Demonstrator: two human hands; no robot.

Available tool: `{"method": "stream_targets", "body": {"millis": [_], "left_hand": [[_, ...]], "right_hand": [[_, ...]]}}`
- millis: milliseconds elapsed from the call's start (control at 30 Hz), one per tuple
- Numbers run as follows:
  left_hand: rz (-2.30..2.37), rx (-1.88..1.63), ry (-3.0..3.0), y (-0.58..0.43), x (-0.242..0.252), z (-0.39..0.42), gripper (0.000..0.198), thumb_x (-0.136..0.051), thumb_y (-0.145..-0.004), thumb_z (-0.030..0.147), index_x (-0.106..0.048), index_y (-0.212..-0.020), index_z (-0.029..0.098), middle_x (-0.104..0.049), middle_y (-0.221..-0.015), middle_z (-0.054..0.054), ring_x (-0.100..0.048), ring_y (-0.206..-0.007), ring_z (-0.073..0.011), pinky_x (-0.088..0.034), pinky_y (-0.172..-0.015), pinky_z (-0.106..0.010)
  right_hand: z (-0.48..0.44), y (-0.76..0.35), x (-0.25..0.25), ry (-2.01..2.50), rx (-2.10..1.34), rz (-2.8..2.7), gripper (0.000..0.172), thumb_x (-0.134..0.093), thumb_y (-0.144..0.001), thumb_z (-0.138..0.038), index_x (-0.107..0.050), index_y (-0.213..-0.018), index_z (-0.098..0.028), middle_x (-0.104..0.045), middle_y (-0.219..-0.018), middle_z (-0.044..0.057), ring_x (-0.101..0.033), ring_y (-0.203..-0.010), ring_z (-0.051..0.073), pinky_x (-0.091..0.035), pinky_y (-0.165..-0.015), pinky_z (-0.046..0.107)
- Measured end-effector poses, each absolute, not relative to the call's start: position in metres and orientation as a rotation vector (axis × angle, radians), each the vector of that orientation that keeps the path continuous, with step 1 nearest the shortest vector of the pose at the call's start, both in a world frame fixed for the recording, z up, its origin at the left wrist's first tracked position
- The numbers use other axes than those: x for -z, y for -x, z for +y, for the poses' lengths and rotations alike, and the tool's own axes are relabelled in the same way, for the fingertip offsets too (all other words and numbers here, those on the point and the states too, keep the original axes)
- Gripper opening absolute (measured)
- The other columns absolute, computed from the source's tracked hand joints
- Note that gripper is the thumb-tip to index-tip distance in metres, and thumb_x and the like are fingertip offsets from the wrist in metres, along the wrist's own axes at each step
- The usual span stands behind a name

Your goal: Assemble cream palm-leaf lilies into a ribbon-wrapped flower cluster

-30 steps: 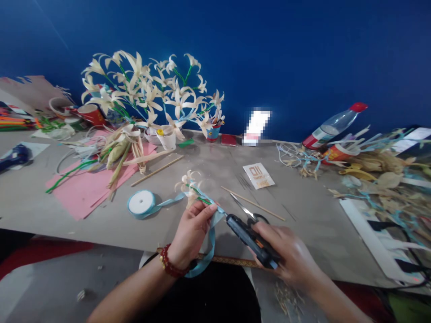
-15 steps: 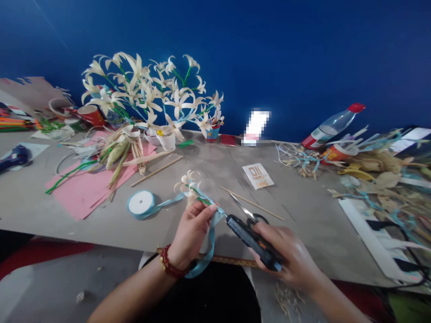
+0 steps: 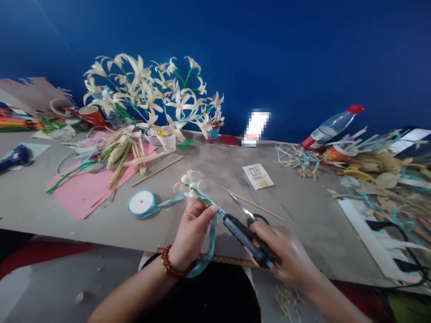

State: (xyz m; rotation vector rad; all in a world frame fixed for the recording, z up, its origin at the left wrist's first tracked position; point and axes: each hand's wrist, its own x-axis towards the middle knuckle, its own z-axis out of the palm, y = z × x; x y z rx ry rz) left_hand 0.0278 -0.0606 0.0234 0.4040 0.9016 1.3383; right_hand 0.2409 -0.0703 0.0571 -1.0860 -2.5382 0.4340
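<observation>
My left hand [image 3: 193, 229] pinches the stem of a small handmade flower spray [image 3: 190, 184] with pale curled petals. Light blue ribbon [image 3: 211, 237] wraps the stem, hangs below the fingers and also runs left to its spool [image 3: 141, 202], which lies on the table. My right hand [image 3: 283, 246] is closed around a black hot glue gun [image 3: 247, 237]. Its nozzle is at the blue-wrapped stem just right of my left thumb; whether it touches I cannot tell. Scissors [image 3: 240, 205] lie open beyond the glue gun, their handles partly hidden by my right hand.
Thin sticks [image 3: 252, 202] and a white packet [image 3: 258, 176] lie past the scissors. Finished flowers [image 3: 148, 98] stand in cups at the back left, behind pink paper [image 3: 77, 193]. A bottle [image 3: 332, 128] leans at the right, and a power strip [image 3: 367, 242] lies near the right edge.
The glue gun and my right hand have shifted slightly left, bringing the nozzle closer to my left thumb. My left hand keeps its pinch on the stem.
</observation>
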Motion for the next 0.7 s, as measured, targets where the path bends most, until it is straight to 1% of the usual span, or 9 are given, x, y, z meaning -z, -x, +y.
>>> {"method": "stream_targets", "body": {"millis": [100, 267, 400, 700], "left_hand": [[0.889, -1.342, -0.394, -0.0279, -0.0239, -0.0602, 0.018, -0.086, -0.068, 0.028, -0.076, -0.075, 0.015, -0.073, -0.076, -0.004, -0.062, -0.073, -0.0124, -0.047, -0.074, -0.023], [0.882, -1.343, -0.389, -0.0279, -0.0244, -0.0600, 0.016, -0.085, -0.069, 0.026, -0.076, -0.075, 0.015, -0.072, -0.076, -0.003, -0.061, -0.073, -0.0116, -0.047, -0.073, -0.022], [0.879, -1.347, -0.404, -0.0274, -0.0243, -0.0594, 0.016, -0.084, -0.070, 0.028, -0.076, -0.076, 0.016, -0.071, -0.076, -0.003, -0.061, -0.073, -0.0120, -0.047, -0.073, -0.022], [0.890, -1.362, -0.388, -0.0277, -0.0266, -0.0580, 0.017, -0.085, -0.067, 0.027, -0.076, -0.075, 0.016, -0.072, -0.077, -0.003, -0.062, -0.075, -0.0120, -0.046, -0.075, -0.022]], "right_hand": [[-0.0704, -0.2439, -0.0507, 1.059, -0.396, -2.515, 0.012, -0.050, -0.087, -0.033, -0.048, -0.092, -0.022, -0.062, -0.069, 0.002, -0.057, -0.055, 0.018, -0.033, -0.051, 0.026], [-0.0708, -0.2446, -0.0460, 1.068, -0.372, -2.510, 0.010, -0.048, -0.086, -0.032, -0.046, -0.090, -0.023, -0.060, -0.066, 0.001, -0.054, -0.052, 0.017, -0.032, -0.050, 0.026], [-0.0700, -0.2420, -0.0496, 1.058, -0.366, -2.518, 0.010, -0.051, -0.082, -0.029, -0.046, -0.090, -0.023, -0.060, -0.064, 0.000, -0.055, -0.052, 0.018, -0.030, -0.049, 0.027], [-0.0730, -0.2468, -0.0485, 1.056, -0.333, -2.483, 0.011, -0.050, -0.082, -0.026, -0.049, -0.092, -0.023, -0.066, -0.072, 0.004, -0.061, -0.059, 0.020, -0.036, -0.054, 0.028]]}}
